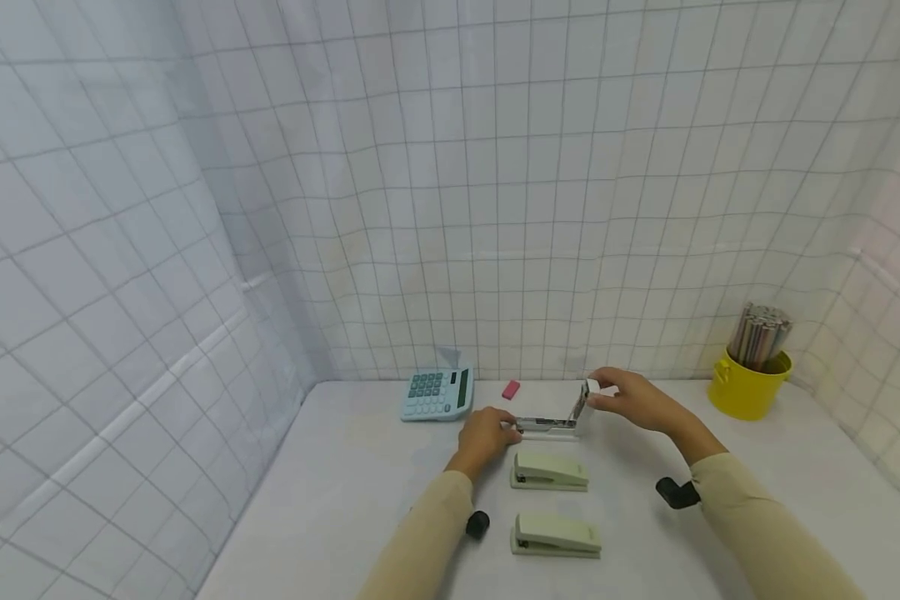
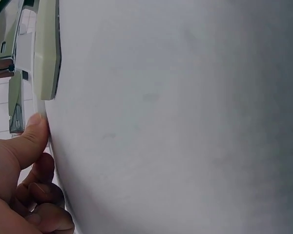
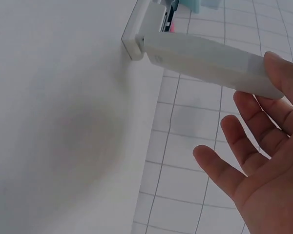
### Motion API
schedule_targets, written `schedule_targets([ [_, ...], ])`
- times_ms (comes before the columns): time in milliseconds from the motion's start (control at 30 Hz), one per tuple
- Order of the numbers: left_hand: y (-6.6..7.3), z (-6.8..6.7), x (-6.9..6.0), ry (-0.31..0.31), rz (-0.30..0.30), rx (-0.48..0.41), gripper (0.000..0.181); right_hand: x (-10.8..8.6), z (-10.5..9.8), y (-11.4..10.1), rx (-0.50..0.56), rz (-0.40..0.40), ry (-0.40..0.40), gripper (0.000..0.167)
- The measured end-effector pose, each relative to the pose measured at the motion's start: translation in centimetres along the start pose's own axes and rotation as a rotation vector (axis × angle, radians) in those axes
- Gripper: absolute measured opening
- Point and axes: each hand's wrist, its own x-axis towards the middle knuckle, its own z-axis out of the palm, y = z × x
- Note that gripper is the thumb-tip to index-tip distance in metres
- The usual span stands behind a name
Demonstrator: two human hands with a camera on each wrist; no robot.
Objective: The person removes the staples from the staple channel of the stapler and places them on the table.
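A stapler [image 1: 547,427] lies opened out on the table, its top arm [image 3: 205,61] swung up at the right end. The right hand [image 1: 637,402] pinches the tip of that raised arm between thumb and fingers; in the right wrist view the other fingers of the hand [image 3: 263,136] spread below it. At the stapler's left end the left hand [image 1: 486,435] holds the base, its thumb on the near side. In the left wrist view the hand [image 2: 24,180] has its lower fingers curled. Two closed pale green staplers [image 1: 551,472] [image 1: 557,536] lie nearer the body.
A light blue calculator [image 1: 437,395] lies at the back left, with a small pink eraser [image 1: 511,389] to its right. At the back right stands a yellow bucket [image 1: 742,390] full of pencils [image 1: 760,336]. Gridded white cloth [image 1: 495,208] hangs behind the table.
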Motion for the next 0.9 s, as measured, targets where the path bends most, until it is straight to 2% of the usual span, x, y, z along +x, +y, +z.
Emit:
schedule_targets([
  [167, 0.4, -0.2, 0.0, -0.002, 0.005, -0.008, 0.029, -1.2, -1.4, 1.2, -0.031, 0.043, -0.010, 0.057],
  [367, 0.0, 0.1, 0.4, -0.006, -0.051, -0.001, 0.029, -2.2, -1.5, 3.2, -0.102, 0.055, -0.011, 0.031],
  [433, -0.1, 0.2, 0.6, -0.012, -0.068, -0.005, 0.030, -2.5, -1.2, 3.8, -0.116, 0.078, -0.021, 0.027],
  [567, -0.2, 0.4, 0.6, -0.008, -0.089, -0.014, 0.030, -2.9, -0.3, 5.1, -0.131, 0.109, -0.043, 0.029],
  [667, -0.1, 0.4, 0.5, 0.003, -0.090, -0.013, 0.029, -3.1, 0.1, 5.6, -0.152, 0.109, -0.030, 0.035],
  [767, 0.0, 0.3, 0.5, 0.007, -0.074, -0.006, 0.029, -3.3, -0.2, 4.5, -0.210, 0.124, -0.026, 0.053],
  [900, -0.1, 0.0, 0.4, 0.006, -0.065, -0.011, 0.029, -2.4, -0.1, 0.6, -0.300, 0.110, 0.020, 0.068],
])
